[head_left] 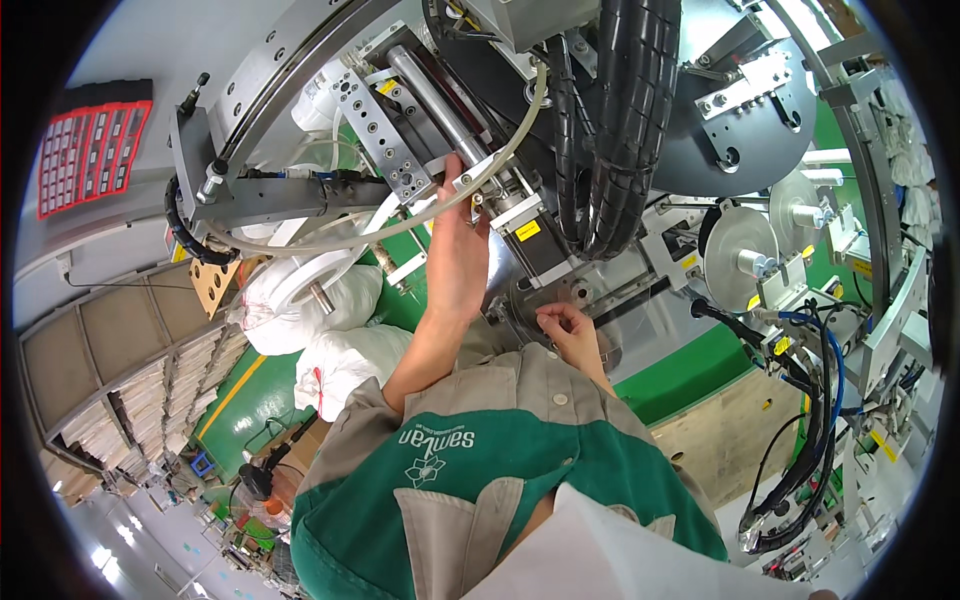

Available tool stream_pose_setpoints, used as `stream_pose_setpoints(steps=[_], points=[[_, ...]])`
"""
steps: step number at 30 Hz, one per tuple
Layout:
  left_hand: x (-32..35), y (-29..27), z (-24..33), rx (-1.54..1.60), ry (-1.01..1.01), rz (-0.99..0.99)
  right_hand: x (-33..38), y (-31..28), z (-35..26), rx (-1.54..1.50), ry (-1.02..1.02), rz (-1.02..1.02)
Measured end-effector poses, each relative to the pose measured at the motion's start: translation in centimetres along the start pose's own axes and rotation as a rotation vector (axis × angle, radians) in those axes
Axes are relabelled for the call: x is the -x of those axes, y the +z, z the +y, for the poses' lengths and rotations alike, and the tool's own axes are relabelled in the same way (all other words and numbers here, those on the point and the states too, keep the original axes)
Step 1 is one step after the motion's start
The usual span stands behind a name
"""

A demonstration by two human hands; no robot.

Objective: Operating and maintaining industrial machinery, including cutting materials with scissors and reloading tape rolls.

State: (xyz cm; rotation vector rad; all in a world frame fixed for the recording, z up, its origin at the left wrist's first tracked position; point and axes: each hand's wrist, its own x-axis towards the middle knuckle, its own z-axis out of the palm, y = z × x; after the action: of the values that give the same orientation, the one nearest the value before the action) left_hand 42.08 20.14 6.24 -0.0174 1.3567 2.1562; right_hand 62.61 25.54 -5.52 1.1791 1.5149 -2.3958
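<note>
My left hand [457,262] reaches up into the machine with its fingers stretched out. One fingertip touches a small metal block by the lower end of the steel roller [435,95]; the other fingers are partly hidden by machine parts. Close by, a drilled metal plate [378,130] stands to the left and a dark motor housing [530,243] to the right. My right hand [570,333] is lower, in front of my chest, its fingers curled into a pinch beside a dark round part [520,318]. Whatever lies between those fingertips is too small to make out.
A pale hose [520,130] loops across the left forearm's side of the machine. Thick black cable conduits [635,120] hang at centre. Metal discs [740,255] stand at right. White sacks [350,365] lie on the green floor at left, near a red-edged rack [95,150].
</note>
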Motion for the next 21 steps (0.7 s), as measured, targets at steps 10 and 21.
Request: stream_pose_setpoints(steps=[10,21], points=[[0.6,-0.6,0.1,-0.119,0.041,-0.047,0.2,-0.1,-0.9,-0.007,-0.010,0.014],[10.2,-15.3,2.8,0.408,-0.129,0.124,0.4,0.7,-1.6,0.065,-0.162,-0.082]])
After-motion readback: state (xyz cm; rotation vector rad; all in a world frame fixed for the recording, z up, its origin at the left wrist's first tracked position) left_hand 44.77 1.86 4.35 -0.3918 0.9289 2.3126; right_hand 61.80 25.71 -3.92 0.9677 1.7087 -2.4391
